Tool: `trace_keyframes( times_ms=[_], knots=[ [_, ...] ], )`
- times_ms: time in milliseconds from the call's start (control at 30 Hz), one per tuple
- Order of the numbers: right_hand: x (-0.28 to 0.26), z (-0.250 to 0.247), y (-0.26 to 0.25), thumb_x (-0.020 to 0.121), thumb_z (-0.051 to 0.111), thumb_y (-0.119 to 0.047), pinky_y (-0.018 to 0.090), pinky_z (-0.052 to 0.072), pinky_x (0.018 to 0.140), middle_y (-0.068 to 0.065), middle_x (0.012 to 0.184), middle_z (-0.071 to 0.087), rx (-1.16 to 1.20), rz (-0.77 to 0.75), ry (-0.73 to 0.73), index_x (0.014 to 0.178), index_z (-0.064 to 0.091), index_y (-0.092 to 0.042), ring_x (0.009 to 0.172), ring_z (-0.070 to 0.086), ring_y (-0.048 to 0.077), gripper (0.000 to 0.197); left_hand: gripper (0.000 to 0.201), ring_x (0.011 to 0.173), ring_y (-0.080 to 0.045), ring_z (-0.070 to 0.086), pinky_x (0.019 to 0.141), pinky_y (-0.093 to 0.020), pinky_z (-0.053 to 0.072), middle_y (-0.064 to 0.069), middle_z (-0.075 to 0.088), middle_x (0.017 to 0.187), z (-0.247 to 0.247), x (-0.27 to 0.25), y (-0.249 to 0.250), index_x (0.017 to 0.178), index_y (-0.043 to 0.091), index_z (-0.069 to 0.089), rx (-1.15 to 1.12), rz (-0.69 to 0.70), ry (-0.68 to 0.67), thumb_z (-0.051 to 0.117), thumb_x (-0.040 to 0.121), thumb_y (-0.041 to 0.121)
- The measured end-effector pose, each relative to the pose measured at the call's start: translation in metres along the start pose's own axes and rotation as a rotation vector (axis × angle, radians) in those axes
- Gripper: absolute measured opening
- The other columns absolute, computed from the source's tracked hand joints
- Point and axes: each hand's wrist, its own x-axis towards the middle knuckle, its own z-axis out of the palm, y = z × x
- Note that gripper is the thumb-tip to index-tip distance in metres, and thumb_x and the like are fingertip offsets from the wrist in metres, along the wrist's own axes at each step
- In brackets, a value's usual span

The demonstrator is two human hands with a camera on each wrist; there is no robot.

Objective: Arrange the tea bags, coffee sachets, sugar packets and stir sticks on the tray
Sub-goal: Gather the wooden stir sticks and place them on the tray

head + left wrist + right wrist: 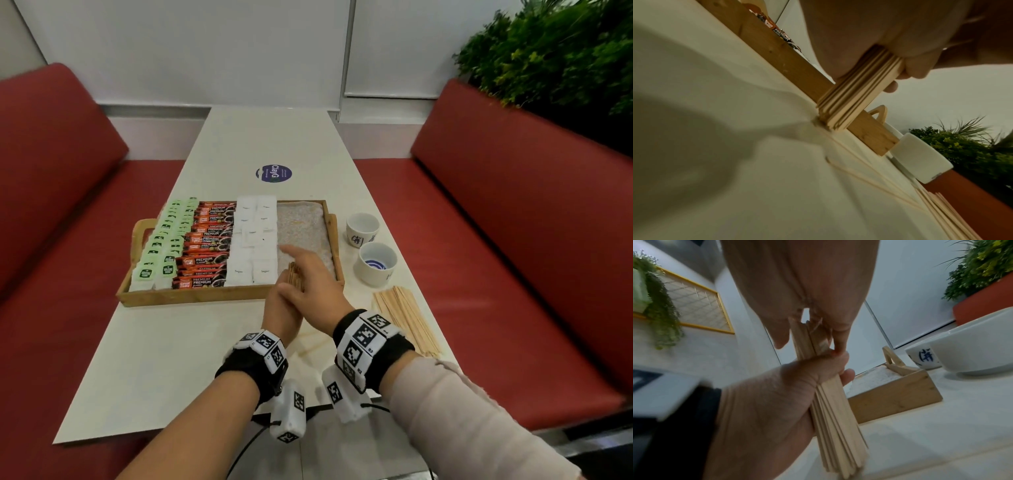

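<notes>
Red booth seats flank your white table (pixel 144 342), wooden tray (pixel 191 297) on it. L to R in the tray: green tea bags (pixel 161 246), red coffee sachets (pixel 205 246), white sugar packets (pixel 255 240), then bare cloth liner (pixel 305 226). Your left hand (pixel 279 308) is curled round a bundle of stir sticks (pixel 855 91), upright, bottom ends on the table just in front of the tray. Your right hand (pixel 313 284) sits on the bundle's top, thumb and a finger pinching it, index finger straight. Two cups (pixel 370 245) stand R of the tray; more loose sticks (pixel 406 318) lie near them.
</notes>
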Motion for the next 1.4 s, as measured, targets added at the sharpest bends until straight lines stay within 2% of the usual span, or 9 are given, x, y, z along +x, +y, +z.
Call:
trace_keyframes(
  times_ms=[67, 200, 300, 467, 667, 867, 1000, 1133, 1400],
  knots=[
    [0.0, 0.004, -0.001, 0.091, 0.056, -0.007, -0.002, 0.02, 0.094, 0.001, 0.135, 0.047, -0.05, 0.009, -0.032, 0.132, 0.051, -0.017, 0.127, 0.042, 0.011, 0.043, 0.031, 0.077, -0.012, 0.056, 0.065, -0.02, 0.052, -0.007, 0.053, 0.082, 0.0, 0.004, -0.013, 0.091, 0.012, 0.053, -0.053, -0.044, 0.079, 0.023, 0.101, 0.01],
    [0.001, 0.009, -0.002, 0.091, 0.05, -0.001, 0.017, 0.034, 0.1, 0.004, 0.126, 0.051, -0.045, 0.031, -0.038, 0.124, 0.057, -0.011, 0.117, 0.049, 0.015, 0.035, 0.034, 0.056, -0.005, 0.05, 0.05, -0.014, 0.045, 0.0, 0.048, 0.062, 0.002, -0.002, -0.006, 0.075, 0.013, 0.046, -0.064, -0.177, 0.065, 0.024, 0.096, -0.002],
    [0.002, 0.009, -0.004, 0.09, 0.049, 0.0, 0.017, 0.036, 0.095, 0.005, 0.123, 0.051, -0.039, 0.029, -0.044, 0.122, 0.057, -0.01, 0.112, 0.05, 0.016, 0.034, 0.036, 0.058, -0.008, 0.037, 0.053, -0.016, 0.036, 0.002, 0.037, 0.064, 0.003, -0.007, 0.0, 0.068, 0.016, 0.039, -0.29, -0.267, 0.079, 0.031, 0.09, -0.011],
    [-0.003, 0.016, -0.004, 0.088, 0.05, 0.001, 0.02, 0.039, 0.096, 0.004, 0.122, 0.051, -0.03, -0.017, -0.078, 0.121, 0.057, -0.01, 0.111, 0.05, 0.015, 0.036, 0.02, 0.071, 0.0, 0.045, 0.069, -0.018, 0.044, 0.016, 0.042, 0.081, -0.005, -0.017, -0.002, 0.08, 0.037, 0.036, -0.326, -0.377, 0.041, 0.04, 0.068, 0.022],
    [-0.001, 0.013, -0.001, 0.087, 0.063, -0.013, 0.021, 0.032, 0.106, -0.006, 0.139, 0.043, 0.154, 0.066, -0.029, 0.141, 0.038, -0.021, 0.127, 0.039, 0.006, 0.06, 0.028, 0.083, -0.016, 0.058, 0.075, -0.021, 0.049, -0.002, 0.058, 0.084, -0.009, -0.006, -0.004, 0.089, 0.015, 0.055, -0.217, -0.234, -0.022, 0.035, 0.097, -0.003],
    [0.006, 0.02, 0.004, 0.079, 0.064, -0.016, 0.033, 0.045, 0.097, -0.004, 0.124, 0.041, 0.309, 0.335, 0.182, 0.128, 0.034, -0.014, 0.113, 0.046, 0.012, 0.057, 0.011, 0.069, -0.019, 0.059, 0.062, -0.029, 0.049, -0.005, 0.06, 0.072, -0.04, 0.025, 0.002, 0.082, 0.009, 0.057, -0.142, -0.287, -0.027, 0.067, 0.085, 0.014],
    [0.019, 0.033, -0.004, 0.066, 0.07, -0.027, 0.026, 0.049, 0.067, 0.002, 0.107, 0.051, 0.215, 0.504, 0.004, 0.114, 0.035, -0.012, 0.083, 0.054, 0.01, 0.062, 0.024, 0.065, -0.021, 0.054, 0.066, -0.034, 0.047, -0.002, 0.052, 0.062, -0.054, 0.047, 0.023, 0.068, 0.013, 0.052, -0.216, -0.342, -0.055, 0.07, 0.083, 0.015],
    [0.042, 0.04, -0.022, 0.073, 0.071, -0.014, 0.023, 0.046, 0.071, -0.003, 0.105, 0.06, 0.072, 0.455, -0.054, 0.126, 0.039, -0.014, 0.091, 0.06, 0.015, 0.062, 0.014, 0.09, -0.024, 0.066, 0.086, -0.04, 0.053, -0.012, 0.071, 0.096, -0.064, 0.062, 0.037, 0.089, 0.007, 0.069, -0.274, -0.42, -0.127, 0.067, 0.086, 0.021],
    [0.055, 0.05, -0.038, 0.092, 0.052, -0.021, 0.029, 0.045, 0.081, 0.01, 0.119, 0.064, -0.19, 0.441, 0.077, 0.133, 0.048, -0.014, 0.106, 0.061, 0.028, 0.042, 0.054, 0.103, -0.024, 0.063, 0.097, -0.044, 0.048, -0.008, 0.069, 0.109, -0.07, 0.077, 0.036, 0.116, 0.008, 0.065, -0.252, -0.522, -0.219, 0.078, 0.072, 0.037]
  ],
)
